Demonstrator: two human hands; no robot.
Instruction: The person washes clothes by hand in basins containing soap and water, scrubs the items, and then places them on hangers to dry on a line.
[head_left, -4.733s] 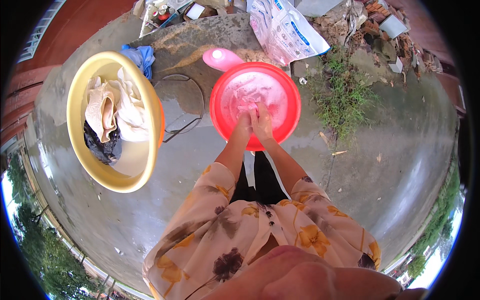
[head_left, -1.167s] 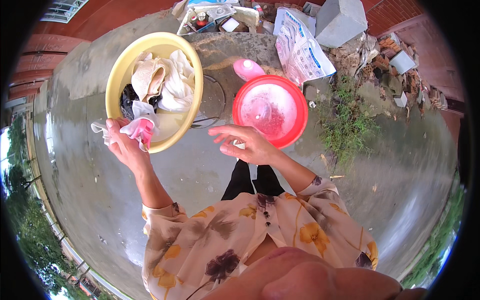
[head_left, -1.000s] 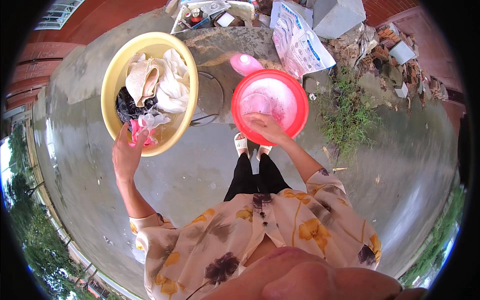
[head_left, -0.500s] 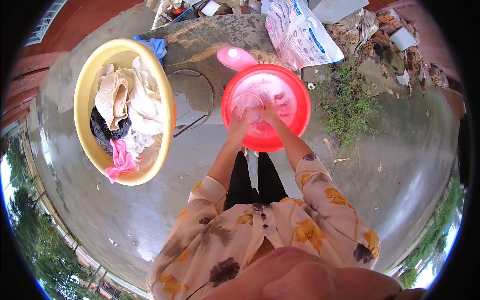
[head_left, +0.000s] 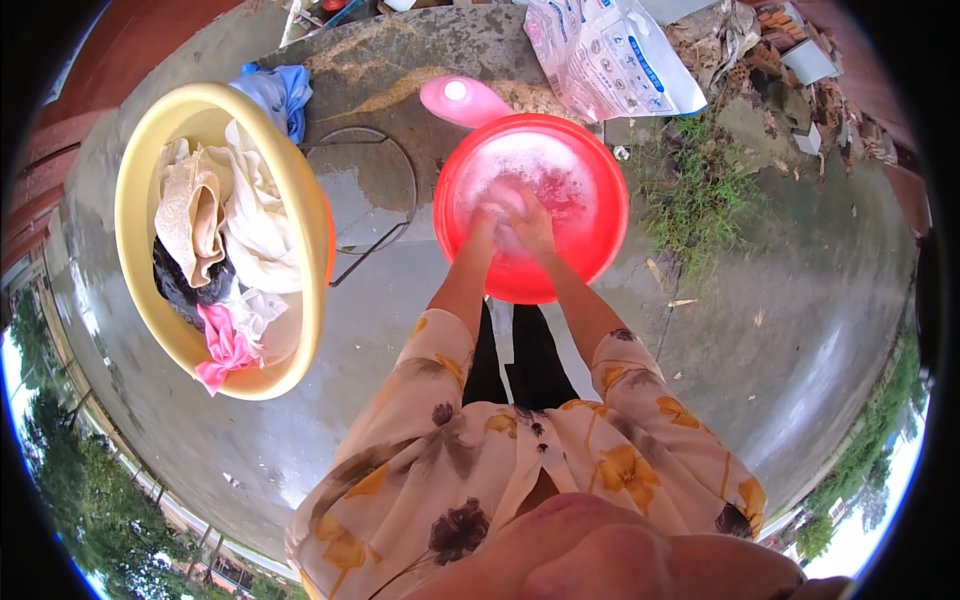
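Both my hands are down in a red basin [head_left: 612, 215] of foamy, soapy water. My left hand [head_left: 484, 216] and my right hand [head_left: 532, 226] are close together at the basin's near left part, fingers curled inward. Between them is a pale, wet, foam-covered mass [head_left: 508, 192]; suds and fingers hide what it is. Behind the basin lies a pink bottle [head_left: 465, 101] with a white cap. To my left, a cream-yellow tub [head_left: 130, 215] holds a beige cloth [head_left: 190, 215], white cloth [head_left: 262, 225], dark cloth [head_left: 178, 285] and pink cloth [head_left: 228, 345].
A metal ring frame [head_left: 412, 185] with legs stands between tub and basin. Blue cloth [head_left: 280, 95] lies behind the tub. At the back right are a large white printed plastic bag [head_left: 610, 65], green weeds [head_left: 695, 195] and a rubble heap [head_left: 785, 75]. The concrete floor [head_left: 800, 290] looks wet.
My hands have drawn closer together in the suds, the right one moving slightly left. The view has shifted a little, so tub and bottle appear farther left.
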